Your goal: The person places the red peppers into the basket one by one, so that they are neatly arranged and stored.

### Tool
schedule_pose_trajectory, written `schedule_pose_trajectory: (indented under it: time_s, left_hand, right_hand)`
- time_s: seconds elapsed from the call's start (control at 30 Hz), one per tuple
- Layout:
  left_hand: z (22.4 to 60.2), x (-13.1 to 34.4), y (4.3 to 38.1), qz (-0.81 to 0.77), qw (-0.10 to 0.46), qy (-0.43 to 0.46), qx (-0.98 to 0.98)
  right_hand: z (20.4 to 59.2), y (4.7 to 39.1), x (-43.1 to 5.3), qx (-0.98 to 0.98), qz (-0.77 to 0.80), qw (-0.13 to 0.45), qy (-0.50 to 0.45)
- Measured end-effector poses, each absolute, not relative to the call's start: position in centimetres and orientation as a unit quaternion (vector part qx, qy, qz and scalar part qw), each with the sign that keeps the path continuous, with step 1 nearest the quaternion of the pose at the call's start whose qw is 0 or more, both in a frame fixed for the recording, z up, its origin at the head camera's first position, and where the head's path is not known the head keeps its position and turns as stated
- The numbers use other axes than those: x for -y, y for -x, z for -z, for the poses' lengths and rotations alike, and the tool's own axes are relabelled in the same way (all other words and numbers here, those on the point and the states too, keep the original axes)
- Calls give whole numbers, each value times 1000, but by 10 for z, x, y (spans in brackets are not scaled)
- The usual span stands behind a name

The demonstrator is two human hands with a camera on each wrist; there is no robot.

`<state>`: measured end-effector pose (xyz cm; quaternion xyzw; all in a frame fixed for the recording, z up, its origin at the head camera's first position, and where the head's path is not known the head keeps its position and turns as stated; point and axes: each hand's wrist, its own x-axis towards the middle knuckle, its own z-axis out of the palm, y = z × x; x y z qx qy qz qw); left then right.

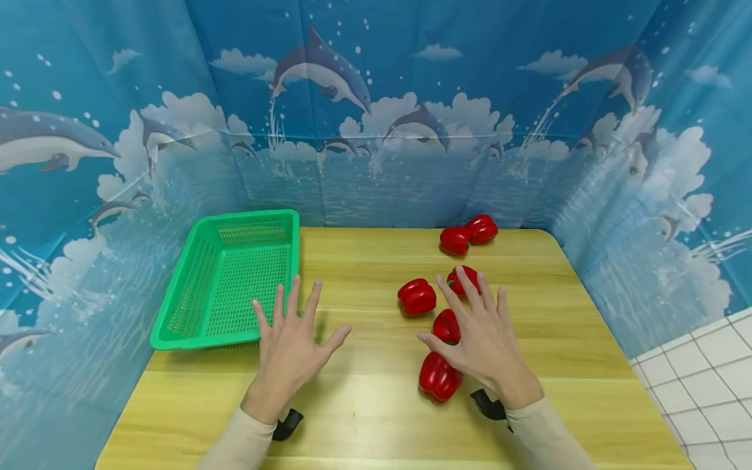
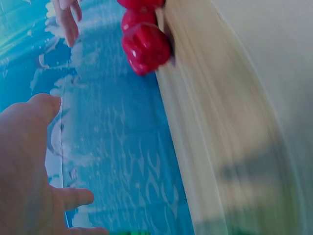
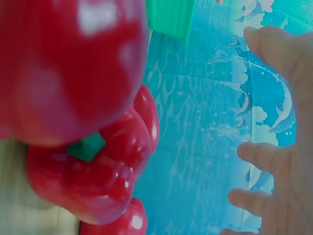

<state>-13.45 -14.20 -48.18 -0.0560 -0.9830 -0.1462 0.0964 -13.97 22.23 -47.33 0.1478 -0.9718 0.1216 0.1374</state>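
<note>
My left hand (image 1: 292, 352) hovers with fingers spread by the near right corner of a green plastic basket (image 1: 202, 343), holding nothing. Fingers splayed, my right hand (image 1: 484, 343) is held over the red bell peppers and grips none. Beneath and beside it are a bell pepper (image 1: 440, 377) nearest me, another bell pepper (image 1: 446, 326) partly covered by the thumb side, and a bell pepper (image 1: 461, 281) behind the fingertips. One bell pepper (image 1: 416, 297) lies a little to the left. In the right wrist view a large bell pepper (image 3: 68, 63) fills the upper left, apart from the hand.
Two more bell peppers, one (image 1: 455, 241) touching the other (image 1: 482, 229), lie near the back edge of the wooden table (image 1: 364, 418). A blue dolphin-print curtain (image 1: 388, 176) encloses the back and sides. White floor tiles (image 1: 699, 385) show at the lower right.
</note>
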Motion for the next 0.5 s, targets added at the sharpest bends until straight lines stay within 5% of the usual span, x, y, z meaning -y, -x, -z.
schedule_pose_trajectory:
  time_s: [0.5]
  left_hand:
    - [491,177,129,148,134,73,977]
  right_hand:
    - [473,139,-194,958,-146,148,-199]
